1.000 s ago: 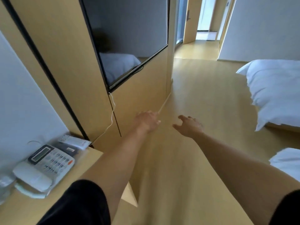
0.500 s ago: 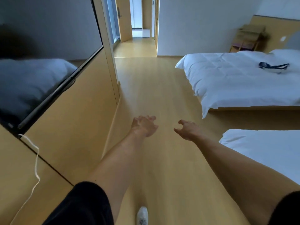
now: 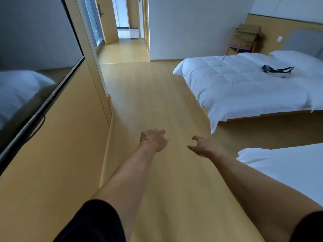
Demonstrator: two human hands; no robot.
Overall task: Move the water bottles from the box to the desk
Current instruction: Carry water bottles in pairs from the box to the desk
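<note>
Viewing order: near to far, all places given relative to the far bed.
Left hand (image 3: pixel 153 139): held out over the floor, well to the near left of the far bed; fingers relaxed and spread, grasping nothing.
Right hand (image 3: pixel 203 145): held out over the floor just beside the left hand, in front of the far bed's near corner; fingers loosely curved, thumb apart, grasping nothing.
Sleeves: black short sleeves at the lower edge of the view, on both arms.
Near bed (image 3: pixel 288 169): white cover, at the right edge, nearer than the far bed with a strip of floor between the two.
Floor (image 3: pixel 157 102): light wood, running along the left side of the far bed toward a doorway.
Television (image 3: pixel 31 67): dark screen on a wood-panel wall, across the floor from the far bed.
Far bed (image 3: pixel 244 88): white quilted cover, pillow at its far right end.
Dark strap item (image 3: pixel 277 70): lies on top of the far bed, near the pillow end; kind cannot be told.
Cardboard box (image 3: pixel 246 36): sits on a small wooden stand just behind the far bed, against the wall; its contents are not visible.
Water bottles: cannot be told; none discernible on or around the far bed.
Doorway (image 3: pixel 128 30): past the far bed's left side, at the end of the floor.
</note>
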